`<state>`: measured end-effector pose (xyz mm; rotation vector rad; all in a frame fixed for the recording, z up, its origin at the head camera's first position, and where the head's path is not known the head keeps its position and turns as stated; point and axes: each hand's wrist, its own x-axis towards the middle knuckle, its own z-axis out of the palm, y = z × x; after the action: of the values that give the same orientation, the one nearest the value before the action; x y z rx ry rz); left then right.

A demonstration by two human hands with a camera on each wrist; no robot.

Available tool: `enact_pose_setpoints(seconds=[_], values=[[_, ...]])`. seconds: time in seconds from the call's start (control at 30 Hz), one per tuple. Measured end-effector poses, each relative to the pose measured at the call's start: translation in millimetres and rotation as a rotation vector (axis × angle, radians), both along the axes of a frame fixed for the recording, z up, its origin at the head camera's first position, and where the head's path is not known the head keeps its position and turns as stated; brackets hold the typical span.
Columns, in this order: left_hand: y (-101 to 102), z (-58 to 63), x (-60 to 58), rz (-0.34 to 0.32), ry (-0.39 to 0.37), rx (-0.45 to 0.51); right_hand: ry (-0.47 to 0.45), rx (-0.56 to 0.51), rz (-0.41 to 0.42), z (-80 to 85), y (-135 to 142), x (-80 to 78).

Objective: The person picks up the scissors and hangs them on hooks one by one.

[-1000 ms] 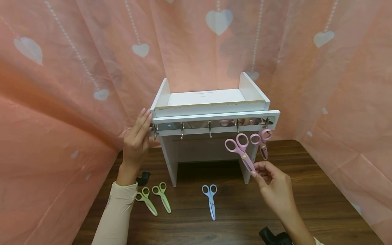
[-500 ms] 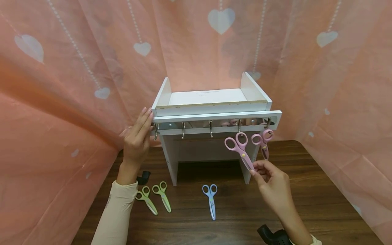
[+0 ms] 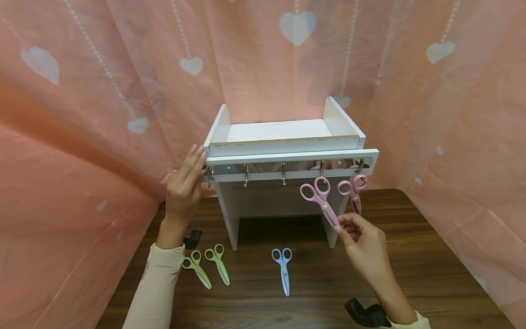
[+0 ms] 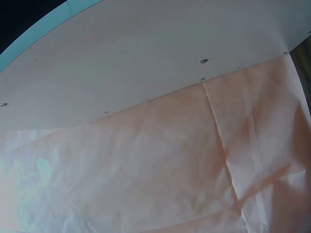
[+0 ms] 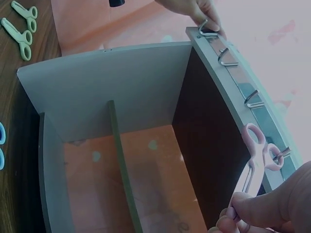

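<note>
My right hand [image 3: 363, 246] pinches pink scissors [image 3: 323, 201] by the blade end between thumb and fingers, handles up. In the right wrist view, a hook [image 5: 283, 154] pokes through one finger ring of these scissors [image 5: 255, 160]. A second pair of pink scissors [image 3: 354, 192] hangs from the rightmost hook. My left hand [image 3: 182, 196] rests with straight fingers against the left side of the white shelf [image 3: 279, 148], at the end of the hook rail [image 3: 263, 177]. Its wrist view shows just the shelf's side panel [image 4: 146, 63] and the curtain.
Blue scissors [image 3: 282, 272] lie on the wooden table [image 3: 255, 310] in front of the shelf. Two green pairs of scissors, one left [image 3: 197, 269] and one right [image 3: 218, 265], lie by my left sleeve. Three bare hooks line the rail's left part. A pink heart-patterned curtain [image 3: 255, 68] surrounds the table.
My right hand and the pinched scissors have shifted slightly left and up, bringing the ring to the hook. My left hand stays at the shelf's side.
</note>
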<state>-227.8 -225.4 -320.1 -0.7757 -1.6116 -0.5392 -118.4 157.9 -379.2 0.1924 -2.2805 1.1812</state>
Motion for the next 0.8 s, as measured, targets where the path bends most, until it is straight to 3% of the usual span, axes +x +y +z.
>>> enact_pose_setpoints(seconds=[0.4, 0.8], values=[[0, 0.7, 1.0, -0.004, -0.002, -0.01, 0.06, 0.027, -0.008, -8.0, 1, -8.5], [0, 0.6, -0.4, -0.02, 0.014, -0.009, 0.042, -0.002, -0.034, -14.0, 1, -14.5]])
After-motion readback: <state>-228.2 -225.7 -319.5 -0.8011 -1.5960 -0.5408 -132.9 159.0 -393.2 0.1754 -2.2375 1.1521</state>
